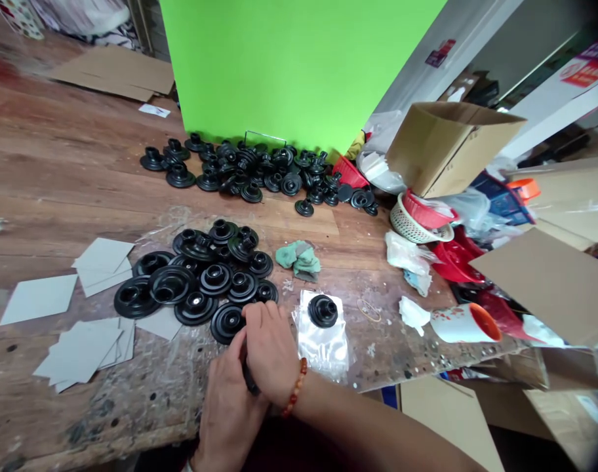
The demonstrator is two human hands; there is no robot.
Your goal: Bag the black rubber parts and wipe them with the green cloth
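Near the front edge of the table my left hand (pixel 230 406) and my right hand (pixel 273 351) are closed together around a black stepped disc (pixel 250 378). Only a dark strip of it shows between the palms; my fingers hide the rest. Just beyond my fingers lies another black disc (pixel 227 322), at the edge of a heap of black discs (pixel 215 278) with raised centre hubs. To the right of my right hand, a single black disc (pixel 323 311) rests on a stack of clear plastic bags (pixel 323 354).
White square cards (pixel 85 351) lie in loose piles at left. A green cloth (pixel 299 259) sits behind the bags. More black discs (pixel 250 167) spread before a bright green panel (pixel 289 65). At right stand a white basket (pixel 412 226), a cardboard box (pixel 437 151) and a white tube (pixel 456 323).
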